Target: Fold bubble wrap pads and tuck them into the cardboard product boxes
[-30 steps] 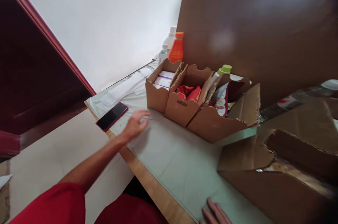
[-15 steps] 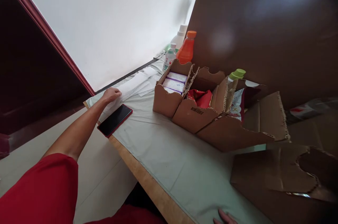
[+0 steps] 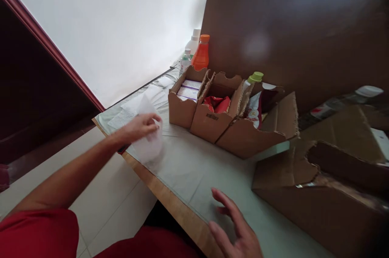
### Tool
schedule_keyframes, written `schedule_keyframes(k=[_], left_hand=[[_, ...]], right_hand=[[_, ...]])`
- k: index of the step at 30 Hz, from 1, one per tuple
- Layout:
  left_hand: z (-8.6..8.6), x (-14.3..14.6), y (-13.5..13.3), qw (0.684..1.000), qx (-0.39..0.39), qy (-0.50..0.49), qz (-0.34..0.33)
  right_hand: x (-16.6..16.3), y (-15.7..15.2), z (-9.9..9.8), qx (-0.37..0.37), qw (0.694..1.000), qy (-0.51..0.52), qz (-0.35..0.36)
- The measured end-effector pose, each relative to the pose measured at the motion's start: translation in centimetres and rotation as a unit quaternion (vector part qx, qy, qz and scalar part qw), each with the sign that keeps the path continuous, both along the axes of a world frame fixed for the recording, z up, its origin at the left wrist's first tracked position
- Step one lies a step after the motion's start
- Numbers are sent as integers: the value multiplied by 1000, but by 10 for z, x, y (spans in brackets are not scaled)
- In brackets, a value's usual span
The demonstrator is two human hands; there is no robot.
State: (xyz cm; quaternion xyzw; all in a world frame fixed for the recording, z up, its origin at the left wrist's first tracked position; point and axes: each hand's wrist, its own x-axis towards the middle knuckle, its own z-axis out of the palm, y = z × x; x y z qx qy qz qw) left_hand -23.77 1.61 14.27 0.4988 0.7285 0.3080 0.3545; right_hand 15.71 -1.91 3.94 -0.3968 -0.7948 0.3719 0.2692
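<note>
My left hand (image 3: 140, 126) is closed on a thin white sheet (image 3: 148, 144), blurred by motion, held above the table's left front edge. The sheet hides nearly all of the red phone, of which only a sliver shows. My right hand (image 3: 235, 229) hovers with fingers spread above the pale cloth (image 3: 188, 169) near the front edge, holding nothing. Beyond the left hand stand three joined open cardboard trays: the left tray (image 3: 180, 110) holds white boxes, the middle tray (image 3: 209, 122) red packets, the right tray (image 3: 249, 140) printed packets.
An orange bottle (image 3: 200, 53) and two white bottles stand behind the trays against a tall brown board (image 3: 304, 31). A green-capped bottle (image 3: 254, 77) rises behind the right tray. A large torn carton (image 3: 319, 201) lies at right. White papers (image 3: 124, 114) lie at the table's left end.
My left hand has come back from the papers at the table's left end with a white sheet, now over the phone. My right hand has risen from the cloth and spread its fingers.
</note>
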Motion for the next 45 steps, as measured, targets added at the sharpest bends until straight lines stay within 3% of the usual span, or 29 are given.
schedule_keyframes(k=[3,7,9,11,14,18,20,21,24,26,28,30,32,35,37,39,45], left_hand=[[-36,96,-18,993,-5,-87,-77],[-66,185,-38,944,13,-298,-142],[-68,203,-47,941,15,-287,-178],[-67,207,-54,957,35,-188,-220],[-72,200,-57,960,131,-33,-246],[-89,201,-52,938,225,76,-252],[-95,211,-49,920,267,106,-266],[-96,217,-47,910,288,120,-274],[-100,232,-37,881,305,169,-320],[-106,235,-28,872,283,199,-347],[-115,231,-18,869,271,207,-358],[-125,226,-11,869,280,192,-361],[-132,222,-7,868,293,175,-361],[-132,222,-6,868,301,161,-362],[-127,220,-8,872,294,158,-359],[-120,212,-13,883,283,194,-322],[-115,176,-32,876,190,414,-159]], right_hand=[[-32,-7,1,-102,993,49,25],[-31,-6,-20,-144,973,76,-162],[-8,2,-25,-135,957,82,-243],[28,11,-23,-136,949,85,-270],[96,12,-12,-139,940,51,-308],[164,-19,4,-9,893,-78,-443],[161,-33,11,62,884,-105,-451],[149,-36,13,91,895,-108,-422],[85,-25,12,145,952,-130,-238],[47,-8,7,150,963,-178,-135],[36,5,0,156,959,-216,-93],[59,4,-8,158,951,-241,-115],[108,-10,-16,152,935,-261,-184],[188,-36,-23,142,888,-299,-320],[221,-43,-24,136,850,-312,-403],[227,-40,-25,134,834,-309,-437],[173,-6,-28,130,862,-290,-395]])
